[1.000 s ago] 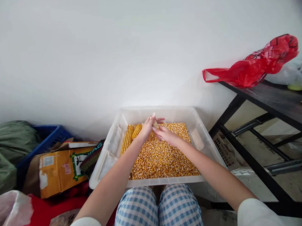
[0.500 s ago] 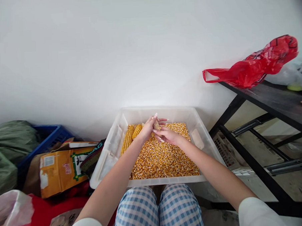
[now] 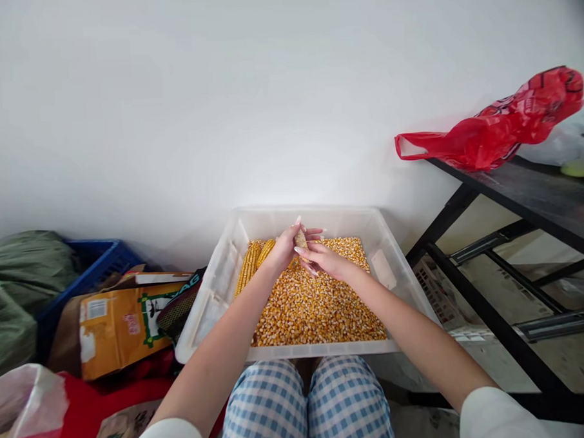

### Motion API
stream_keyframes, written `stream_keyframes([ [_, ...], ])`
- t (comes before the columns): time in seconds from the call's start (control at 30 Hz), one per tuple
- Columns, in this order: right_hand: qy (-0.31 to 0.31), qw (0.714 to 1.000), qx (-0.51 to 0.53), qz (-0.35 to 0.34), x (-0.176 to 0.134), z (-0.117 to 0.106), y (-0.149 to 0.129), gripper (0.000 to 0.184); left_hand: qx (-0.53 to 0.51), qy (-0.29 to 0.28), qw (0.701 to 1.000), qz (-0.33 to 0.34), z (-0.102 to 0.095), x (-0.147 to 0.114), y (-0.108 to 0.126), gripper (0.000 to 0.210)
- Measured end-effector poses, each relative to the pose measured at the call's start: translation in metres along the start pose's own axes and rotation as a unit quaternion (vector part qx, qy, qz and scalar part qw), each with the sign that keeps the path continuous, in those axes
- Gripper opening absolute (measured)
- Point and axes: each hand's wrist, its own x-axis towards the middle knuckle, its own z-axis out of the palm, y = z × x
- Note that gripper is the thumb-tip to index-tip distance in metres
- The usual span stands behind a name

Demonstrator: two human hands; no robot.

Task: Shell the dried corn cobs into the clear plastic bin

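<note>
A pale corn cob (image 3: 300, 239), mostly stripped of kernels, is held between my two hands above the bin. My left hand (image 3: 286, 244) wraps round it from the left, thumb near its upper end. From the right, my right hand (image 3: 320, 256) grips the cob with its thumb laid across it. Below them a layer of loose corn kernels (image 3: 320, 311) covers the floor of a translucent plastic bin (image 3: 387, 231). Whole yellow corn cobs (image 3: 247, 269) lie along the bin's left side, partly hidden by my left forearm.
To the right stands a black metal-framed table (image 3: 467, 237) with a red plastic bag (image 3: 501, 129) on top. On the left are an orange cardboard box (image 3: 115, 330), a blue crate (image 3: 100, 263), a green sack (image 3: 26, 282) and a red-and-white bag (image 3: 82, 409). A white wall rises behind the bin.
The cob has turned slightly between my hands, and my right thumb has shifted across it toward the left. Both hands stay over the bin.
</note>
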Motion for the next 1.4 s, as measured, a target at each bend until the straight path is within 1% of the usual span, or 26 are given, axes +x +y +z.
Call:
stream_keyframes([
  [0.13, 0.067, 0.997, -0.046, 0.01, 0.003, 0.007, 0.002, 0.037, 0.021, 0.009, 1.0, 0.012, 0.002, 0.0, 0.0, 0.029],
  [0.2, 0.085, 0.995, -0.049, 0.02, 0.004, 0.005, 0.002, 0.041, 0.032, 0.006, 0.999, 0.004, 0.001, 0.001, 0.0, 0.03],
  [0.23, 0.075, 0.996, -0.037, 0.026, 0.004, 0.004, 0.002, 0.043, 0.039, 0.005, 0.999, -0.008, -0.001, 0.002, 0.0, 0.033],
  [0.33, -0.014, 0.997, 0.052, 0.051, 0.003, -0.005, -0.002, 0.048, 0.064, 0.013, 0.997, -0.04, -0.007, 0.004, 0.0, 0.045],
  [0.4, -0.047, 0.993, 0.089, 0.054, 0.001, -0.009, -0.003, 0.04, 0.061, 0.024, 0.997, -0.028, -0.009, 0.004, 0.0, 0.045],
  [0.43, -0.048, 0.994, 0.084, 0.048, 0.001, -0.01, -0.003, 0.035, 0.053, 0.026, 0.998, -0.018, -0.009, 0.003, 0.0, 0.042],
  [0.5, -0.022, 0.999, 0.032, 0.028, 0.001, -0.009, -0.001, 0.031, 0.037, 0.027, 0.999, -0.005, -0.007, 0.002, 0.0, 0.036],
  [0.53, 0.003, 1.0, -0.002, 0.018, 0.002, -0.008, 0.001, 0.032, 0.033, 0.028, 0.999, -0.002, -0.006, 0.002, 0.0, 0.035],
  [0.6, 0.065, 0.996, -0.061, 0.008, 0.004, -0.005, 0.004, 0.038, 0.04, 0.033, 0.999, 0.001, -0.003, 0.002, -0.001, 0.035],
  [0.67, 0.107, 0.99, -0.086, 0.013, 0.006, -0.003, 0.006, 0.045, 0.063, 0.039, 0.997, 0.002, -0.004, 0.003, -0.003, 0.038],
  [0.7, 0.117, 0.989, -0.09, 0.016, 0.007, -0.003, 0.007, 0.048, 0.075, 0.045, 0.996, 0.003, -0.005, 0.004, -0.004, 0.039],
  [0.77, 0.123, 0.987, -0.104, 0.011, 0.008, -0.006, 0.01, 0.048, 0.08, 0.069, 0.994, 0.003, -0.01, 0.006, -0.006, 0.04],
  [0.8, 0.135, 0.984, -0.12, 0.002, 0.009, -0.008, 0.012, 0.047, 0.073, 0.082, 0.994, 0.0, -0.012, 0.007, -0.007, 0.039],
  [0.87, 0.158, 0.971, -0.178, -0.024, 0.01, -0.011, 0.017, 0.052, 0.062, 0.096, 0.993, -0.015, -0.018, 0.008, -0.007, 0.039],
  [0.93, 0.156, 0.963, -0.218, -0.034, 0.011, -0.013, 0.021, 0.047, 0.088, 0.097, 0.991, -0.012, -0.021, 0.007, -0.007, 0.038],
  [0.97, 0.154, 0.965, -0.211, -0.032, 0.011, -0.013, 0.023, 0.045, 0.107, 0.097, 0.99, -0.004, -0.022, 0.006, -0.008, 0.037],
  [1.07, 0.155, 0.982, -0.108, 0.015, 0.011, -0.009, 0.026, 0.058, 0.137, 0.103, 0.985, 0.021, -0.022, 0.001, -0.011, 0.034],
  [1.1, 0.156, 0.984, -0.081, 0.027, 0.011, -0.007, 0.027, 0.058, 0.136, 0.106, 0.985, 0.026, -0.021, -0.001, -0.013, 0.032],
  [1.13, 0.157, 0.985, -0.069, 0.032, 0.011, -0.006, 0.028, 0.055, 0.134, 0.11, 0.985, 0.027, -0.019, -0.002, -0.014, 0.03],
  [1.2, 0.162, 0.983, -0.083, 0.021, 0.012, -0.005, 0.03, 0.048, 0.136, 0.12, 0.983, 0.015, -0.016, -0.004, -0.018, 0.028],
  [1.27, 0.183, 0.976, -0.119, 0.021, 0.012, -0.009, 0.033, 0.048, 0.138, 0.131, 0.982, 0.0, -0.013, -0.007, -0.018, 0.028],
  [1.3, 0.214, 0.965, -0.147, 0.04, 0.011, -0.013, 0.035, 0.052, 0.135, 0.139, 0.981, 0.001, -0.011, -0.009, -0.016, 0.028],
  [1.33, 0.24, 0.948, -0.198, 0.066, 0.009, -0.018, 0.036, 0.053, 0.125, 0.142, 0.982, 0.009, -0.009, -0.011, -0.013, 0.029],
  [1.37, 0.267, 0.92, -0.272, 0.094, 0.006, -0.025, 0.037, 0.052, 0.111, 0.15, 0.982, 0.024, -0.008, -0.014, -0.009, 0.032],
  [1.4, 0.277, 0.885, -0.353, 0.122, 0.002, -0.032, 0.038, 0.051, 0.1, 0.164, 0.98, 0.042, -0.006, -0.017, -0.005, 0.034],
])
